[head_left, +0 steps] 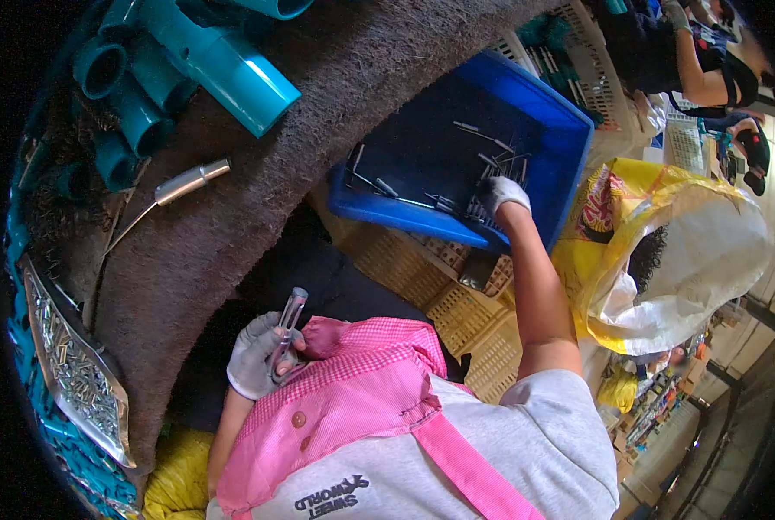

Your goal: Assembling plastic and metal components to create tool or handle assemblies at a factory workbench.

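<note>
Two spots around the blue bin [372,209]: right hand [503,196] is inside its right end at loose metal rods [497,165], can't tell grip; left hand [256,354] is outside, near-left, gripping metal pieces [296,305], long axis roughly binward.

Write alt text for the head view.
A gloved right hand reaches into a blue bin of slender metal parts while the gloved left hand grips metal pieces. Teal tubes are piled at upper left, near a metal rod on a brown surface.
</note>
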Available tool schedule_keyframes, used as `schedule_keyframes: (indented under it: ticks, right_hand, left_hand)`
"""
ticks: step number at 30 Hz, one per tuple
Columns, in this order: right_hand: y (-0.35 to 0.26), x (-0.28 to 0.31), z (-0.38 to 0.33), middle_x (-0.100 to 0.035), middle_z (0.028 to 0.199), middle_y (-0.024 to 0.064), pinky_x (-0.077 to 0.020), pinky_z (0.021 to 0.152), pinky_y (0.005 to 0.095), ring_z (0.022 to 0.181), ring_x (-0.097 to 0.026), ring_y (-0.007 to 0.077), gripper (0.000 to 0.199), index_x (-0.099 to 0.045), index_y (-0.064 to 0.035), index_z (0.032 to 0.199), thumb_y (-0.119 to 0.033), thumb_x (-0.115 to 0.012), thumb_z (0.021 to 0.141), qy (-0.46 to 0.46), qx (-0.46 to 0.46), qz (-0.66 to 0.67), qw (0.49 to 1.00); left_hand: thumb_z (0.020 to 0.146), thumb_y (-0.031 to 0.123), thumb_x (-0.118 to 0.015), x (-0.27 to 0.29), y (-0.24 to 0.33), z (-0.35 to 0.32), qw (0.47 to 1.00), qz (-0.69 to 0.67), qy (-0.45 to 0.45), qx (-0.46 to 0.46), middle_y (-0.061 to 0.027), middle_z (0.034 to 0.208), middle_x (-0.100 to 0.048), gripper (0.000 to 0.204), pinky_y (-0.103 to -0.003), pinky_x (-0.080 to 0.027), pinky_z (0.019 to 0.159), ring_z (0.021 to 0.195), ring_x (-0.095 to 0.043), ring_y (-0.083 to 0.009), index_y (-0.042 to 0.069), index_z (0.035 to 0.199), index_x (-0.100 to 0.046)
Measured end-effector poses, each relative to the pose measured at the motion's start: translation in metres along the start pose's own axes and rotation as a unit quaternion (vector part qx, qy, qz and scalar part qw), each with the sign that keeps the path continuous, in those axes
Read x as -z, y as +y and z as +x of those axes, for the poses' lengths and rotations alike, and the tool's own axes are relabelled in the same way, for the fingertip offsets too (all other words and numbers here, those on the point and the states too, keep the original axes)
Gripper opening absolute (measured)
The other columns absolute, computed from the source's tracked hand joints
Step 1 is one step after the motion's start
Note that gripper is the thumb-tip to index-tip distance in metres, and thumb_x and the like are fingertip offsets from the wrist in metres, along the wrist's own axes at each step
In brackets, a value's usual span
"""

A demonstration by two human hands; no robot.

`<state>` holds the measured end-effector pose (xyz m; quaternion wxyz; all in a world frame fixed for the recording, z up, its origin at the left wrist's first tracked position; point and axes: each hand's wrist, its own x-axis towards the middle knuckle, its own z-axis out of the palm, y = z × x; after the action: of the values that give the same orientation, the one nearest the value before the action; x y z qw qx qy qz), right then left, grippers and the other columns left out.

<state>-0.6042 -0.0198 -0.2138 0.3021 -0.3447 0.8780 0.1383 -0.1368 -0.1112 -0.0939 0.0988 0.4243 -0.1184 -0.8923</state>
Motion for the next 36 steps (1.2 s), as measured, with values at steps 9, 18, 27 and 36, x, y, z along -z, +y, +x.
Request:
schedule_keyframes:
  ticks: [9, 18, 27, 36]
  right_hand:
    - [0.001, -0.014, 0.004, -0.063, 0.098, 0.0211, -0.0492, 0.078, 0.0402, 0.093, -0.061, 0.0351, 0.028, -0.068, -0.0035, 0.092, -0.024, -0.064, 0.073, -0.013, -0.038, -0.018, 0.999]
    - [-0.004, -0.021, 0.009, -0.064, 0.099, 0.0205, -0.0492, 0.077, 0.0383, 0.091, -0.062, 0.0326, 0.044, -0.066, 0.0, 0.096, -0.035, -0.07, 0.069, 0.007, -0.1, 0.061, 0.993]
    - [0.028, -0.004, -0.029, -0.06, 0.078, 0.0029, -0.0505, 0.055, 0.0266, 0.062, -0.058, 0.0129, 0.021, -0.057, -0.0055, 0.095, -0.018, -0.067, 0.081, 0.048, -0.074, 0.582, 0.808]
    - [-0.103, 0.085, -0.185, -0.057, 0.08, 0.0006, -0.0447, 0.063, 0.0232, 0.073, -0.055, 0.0098, 0.021, -0.056, -0.0052, 0.095, -0.006, -0.067, 0.077, -0.135, 0.298, 0.603, 0.727]
  left_hand:
    - [0.089, 0.012, -0.053, -0.005, -0.001, 0.001, 1.0, 0.005, 0.015, -0.004, -0.014, 0.08, -0.062, 0.017, -0.018, -0.037, 0.042, 0.046, -0.046, -0.0094, 0.015, 0.104, -0.062]
    - [0.089, 0.012, -0.052, -0.011, -0.006, 0.001, 0.999, 0.021, 0.028, -0.03, -0.0124, 0.081, -0.063, 0.018, -0.018, -0.036, 0.041, 0.045, -0.045, -0.0085, 0.014, 0.105, -0.06]
    - [0.09, 0.015, -0.053, -0.028, -0.004, -0.006, 0.998, 0.016, 0.057, -0.039, -0.0068, 0.079, -0.062, 0.014, -0.018, -0.031, 0.039, 0.047, -0.046, -0.0079, 0.014, 0.103, -0.057]
    - [0.088, 0.012, -0.054, -0.039, 0.003, -0.046, 0.988, 0.013, -0.021, -0.151, -0.0114, 0.079, -0.058, 0.024, -0.02, -0.036, 0.04, 0.049, -0.047, -0.0106, 0.007, 0.111, -0.049]
